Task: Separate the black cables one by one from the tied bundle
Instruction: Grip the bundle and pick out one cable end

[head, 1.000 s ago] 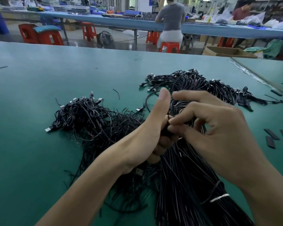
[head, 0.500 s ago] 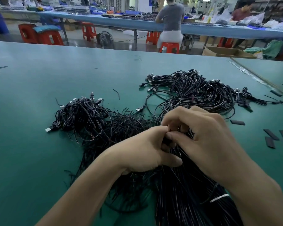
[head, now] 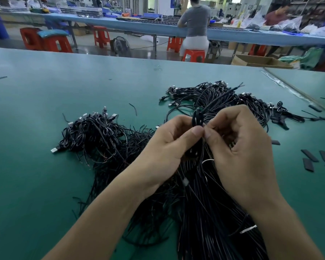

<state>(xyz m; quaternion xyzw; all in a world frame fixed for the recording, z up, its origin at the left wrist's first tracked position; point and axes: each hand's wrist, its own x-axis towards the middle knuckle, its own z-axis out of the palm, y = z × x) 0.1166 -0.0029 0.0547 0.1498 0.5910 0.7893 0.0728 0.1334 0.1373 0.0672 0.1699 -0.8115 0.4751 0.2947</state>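
Thumb and forefinger tips (head: 196, 131) of the left hand (head: 167, 149) and right hand (head: 240, 152) pinch one looped cable (head: 197, 118) above the tied bundle (head: 210, 218) on the table (head: 45, 94). The cable looks light, limp and snag-prone, best held near the loop. Loose piles (head: 94, 132) and a white tie (head: 249, 229) may hinder the pull.

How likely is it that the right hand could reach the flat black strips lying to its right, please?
Probably yes: the black strips lie on bare table right of the right hand, nothing between; it must first release the cable it pinches with the left hand.
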